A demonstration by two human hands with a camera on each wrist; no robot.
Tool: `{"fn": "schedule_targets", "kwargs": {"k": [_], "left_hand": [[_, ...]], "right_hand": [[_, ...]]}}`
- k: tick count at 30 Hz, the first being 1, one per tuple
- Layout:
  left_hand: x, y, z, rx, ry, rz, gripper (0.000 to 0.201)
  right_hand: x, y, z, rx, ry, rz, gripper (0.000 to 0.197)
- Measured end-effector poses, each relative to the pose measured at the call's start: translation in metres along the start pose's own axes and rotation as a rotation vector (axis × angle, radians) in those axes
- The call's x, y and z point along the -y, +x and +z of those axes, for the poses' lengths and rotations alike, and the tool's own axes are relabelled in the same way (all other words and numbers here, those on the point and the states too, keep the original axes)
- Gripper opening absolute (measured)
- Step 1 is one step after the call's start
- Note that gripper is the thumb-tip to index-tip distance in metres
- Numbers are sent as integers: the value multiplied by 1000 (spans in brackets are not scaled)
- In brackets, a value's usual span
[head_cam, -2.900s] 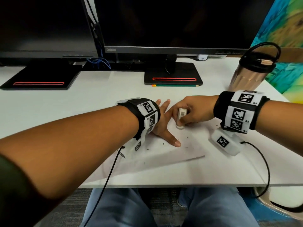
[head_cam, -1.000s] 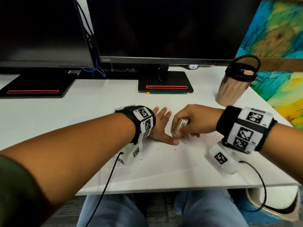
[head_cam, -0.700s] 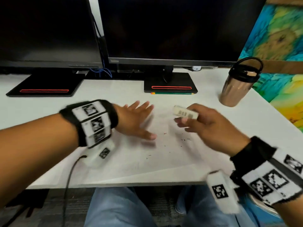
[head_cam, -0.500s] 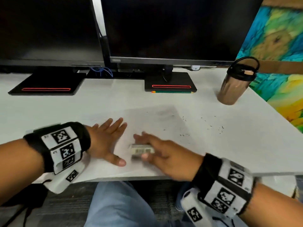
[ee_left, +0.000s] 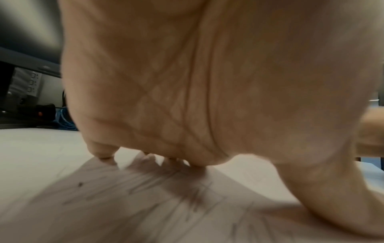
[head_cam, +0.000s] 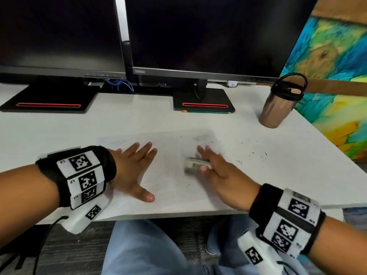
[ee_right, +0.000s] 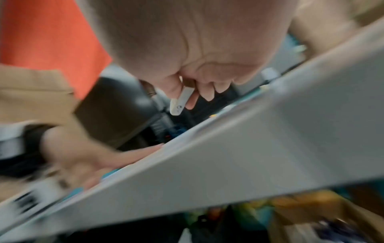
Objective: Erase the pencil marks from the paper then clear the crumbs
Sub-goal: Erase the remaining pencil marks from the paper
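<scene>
Head view: lidded tumbler [head_cam: 278, 106] upright

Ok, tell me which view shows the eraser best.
The right wrist view: the eraser shows fairly sharp, pinched by the right hand between thumb and fingers. The head view shows it motion-blurred above the paper. The left wrist view does not show it.

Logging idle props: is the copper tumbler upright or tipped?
Upright. The tumbler stands on its base on the desk, black lid on top.
</scene>
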State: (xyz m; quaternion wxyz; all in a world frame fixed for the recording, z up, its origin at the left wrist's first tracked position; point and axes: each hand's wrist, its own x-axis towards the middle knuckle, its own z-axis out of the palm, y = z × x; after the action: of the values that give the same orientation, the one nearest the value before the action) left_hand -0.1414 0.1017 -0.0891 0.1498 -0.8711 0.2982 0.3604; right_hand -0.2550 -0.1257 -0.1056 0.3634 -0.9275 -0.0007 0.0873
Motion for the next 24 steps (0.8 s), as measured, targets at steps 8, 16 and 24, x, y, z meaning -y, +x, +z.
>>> {"fn": "schedule_targets", "kwargs": {"k": [8,16,24], "left_hand": [[-2,-1,0,-4,18,18,145],[-1,-2,-1,1,4,24,140],[-1,-1,1,7,7,11,134]], "right_hand": [[4,22,9,147,-108,42,55],[5,15,-5,74,135,46,55],[-8,1,14,182,-75,-29,56]]}}
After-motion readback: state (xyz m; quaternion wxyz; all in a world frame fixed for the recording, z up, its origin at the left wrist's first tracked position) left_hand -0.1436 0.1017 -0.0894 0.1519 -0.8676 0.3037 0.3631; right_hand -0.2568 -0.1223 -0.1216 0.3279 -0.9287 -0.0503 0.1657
